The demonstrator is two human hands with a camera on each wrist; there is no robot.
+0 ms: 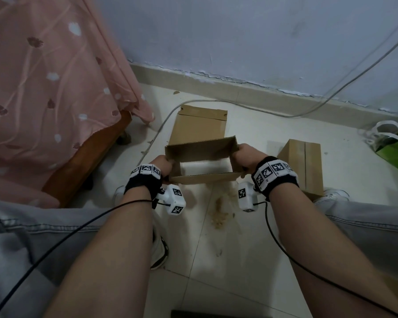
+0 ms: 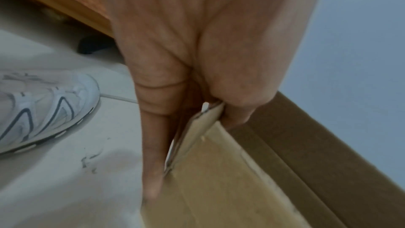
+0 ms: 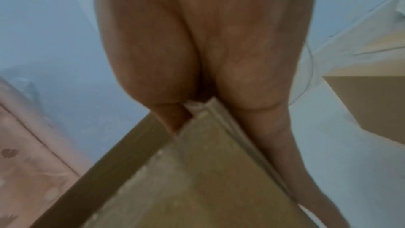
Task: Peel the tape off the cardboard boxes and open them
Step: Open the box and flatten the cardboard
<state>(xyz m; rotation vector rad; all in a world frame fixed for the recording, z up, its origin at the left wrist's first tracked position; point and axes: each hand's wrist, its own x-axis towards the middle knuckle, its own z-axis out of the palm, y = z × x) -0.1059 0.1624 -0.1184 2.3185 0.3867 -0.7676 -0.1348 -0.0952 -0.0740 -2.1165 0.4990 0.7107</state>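
Observation:
An opened brown cardboard box is held above the floor between both hands, its open mouth facing me, and the floor shows through it. My left hand pinches its left wall, thumb inside and fingers outside; the left wrist view shows that pinched cardboard edge. My right hand pinches the right wall the same way, with the box wall filling the right wrist view. A second flattened box lies on the floor behind. A closed box with a tape seam stands at right.
A bed with a pink flowered sheet and wooden frame fills the left. A white cable runs across the tiled floor by the wall. A green bag sits far right. Brown dust lies between my shoes; my knees flank the scene.

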